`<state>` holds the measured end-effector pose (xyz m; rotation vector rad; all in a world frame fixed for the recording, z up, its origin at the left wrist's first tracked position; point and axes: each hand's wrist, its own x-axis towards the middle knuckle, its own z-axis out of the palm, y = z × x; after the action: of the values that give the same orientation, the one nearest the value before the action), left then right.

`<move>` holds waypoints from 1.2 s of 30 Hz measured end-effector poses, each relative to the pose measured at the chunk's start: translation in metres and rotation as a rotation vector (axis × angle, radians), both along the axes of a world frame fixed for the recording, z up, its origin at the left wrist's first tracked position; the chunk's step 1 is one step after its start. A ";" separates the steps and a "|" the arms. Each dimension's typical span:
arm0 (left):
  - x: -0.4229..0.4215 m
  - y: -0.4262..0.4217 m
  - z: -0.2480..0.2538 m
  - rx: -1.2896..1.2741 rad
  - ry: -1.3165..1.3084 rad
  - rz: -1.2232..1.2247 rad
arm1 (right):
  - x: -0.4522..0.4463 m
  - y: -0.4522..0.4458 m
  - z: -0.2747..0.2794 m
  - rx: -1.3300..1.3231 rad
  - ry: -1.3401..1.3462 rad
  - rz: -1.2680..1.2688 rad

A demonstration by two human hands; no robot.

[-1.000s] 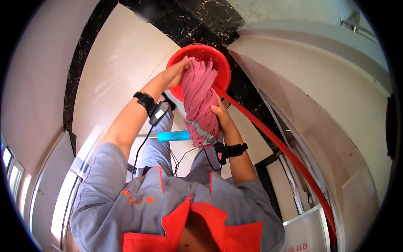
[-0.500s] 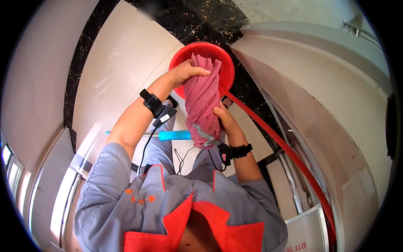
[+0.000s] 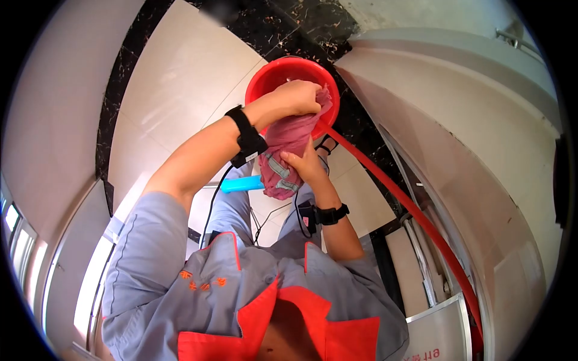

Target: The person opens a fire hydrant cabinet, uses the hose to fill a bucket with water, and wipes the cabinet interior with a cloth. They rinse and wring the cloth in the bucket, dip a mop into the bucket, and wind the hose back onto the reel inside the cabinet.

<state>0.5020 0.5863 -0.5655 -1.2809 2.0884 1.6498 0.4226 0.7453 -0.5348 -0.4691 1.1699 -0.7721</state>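
A pink cloth [image 3: 288, 135] with a grey-green band near its lower end is bunched and twisted between my two hands. My left hand [image 3: 299, 98] is closed round its upper end, with the back of the hand facing up, over the red bucket [image 3: 251, 78]. Lower down, my right hand [image 3: 307, 165] grips the cloth from the right side, its thumb lying across it. The lower part of the cloth hangs above my legs, outside the bucket. Some of the upper part is hidden behind my left hand and wrist.
A red hose [image 3: 397, 192] runs from the bucket down to the lower right. Left of the cloth lies a light-blue cylinder [image 3: 242, 184] on a metal rod, across my legs. Dark cables hang from my wrist devices. Pale panels curve along the right side.
My left hand has turned over and moved right across the cloth's top, its fingers closing round it. The cloth's upper end now leans right and looks more tightly gathered.
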 end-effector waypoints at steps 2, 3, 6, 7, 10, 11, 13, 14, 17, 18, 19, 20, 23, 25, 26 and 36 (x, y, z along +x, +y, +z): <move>-0.010 0.003 0.015 -0.079 -0.066 -0.079 | 0.003 0.000 -0.004 -0.030 -0.005 0.007; -0.016 0.007 0.015 -0.105 -0.116 -0.133 | 0.006 -0.002 -0.005 -0.044 -0.023 -0.020; -0.025 0.019 0.009 -0.295 -0.179 -0.222 | 0.004 -0.007 -0.010 -0.088 0.071 0.061; -0.027 0.021 0.009 -0.307 -0.202 -0.249 | 0.003 -0.010 -0.011 -0.085 0.060 0.107; -0.035 0.022 0.003 -0.359 -0.249 -0.310 | 0.005 -0.021 -0.008 -0.089 0.104 0.072; -0.036 0.022 0.000 -0.386 -0.252 -0.317 | 0.005 -0.023 -0.005 -0.048 0.085 0.049; -0.034 0.021 0.000 -0.384 -0.235 -0.290 | 0.003 -0.023 -0.007 -0.014 0.073 0.048; -0.031 0.017 -0.001 -0.357 -0.213 -0.258 | 0.003 -0.024 -0.008 0.000 0.066 0.047; -0.018 -0.010 0.002 0.010 -0.080 -0.131 | -0.001 -0.003 -0.027 0.045 0.001 -0.042; -0.009 -0.020 0.000 0.107 -0.021 -0.120 | -0.004 -0.003 -0.022 0.057 -0.070 -0.070; -0.001 -0.030 -0.001 0.355 0.063 -0.055 | -0.006 -0.005 -0.012 0.066 -0.142 -0.096; 0.010 -0.036 -0.001 0.569 0.173 0.072 | -0.010 -0.006 -0.001 0.079 -0.214 -0.120; 0.030 -0.045 0.020 0.885 0.378 0.307 | -0.020 -0.007 0.020 0.075 -0.264 -0.080; 0.030 -0.039 0.022 0.900 0.587 0.375 | -0.023 -0.005 0.023 0.087 -0.282 -0.051; 0.029 -0.040 0.022 0.943 0.635 0.327 | -0.023 -0.007 0.025 0.097 -0.290 -0.049; 0.015 -0.038 0.044 0.600 0.442 0.148 | -0.027 -0.004 0.026 0.068 -0.210 -0.038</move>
<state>0.5167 0.5484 -0.5213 -0.9439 1.4874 2.5493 0.3957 0.7411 -0.5087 -0.3023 1.0078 -0.7916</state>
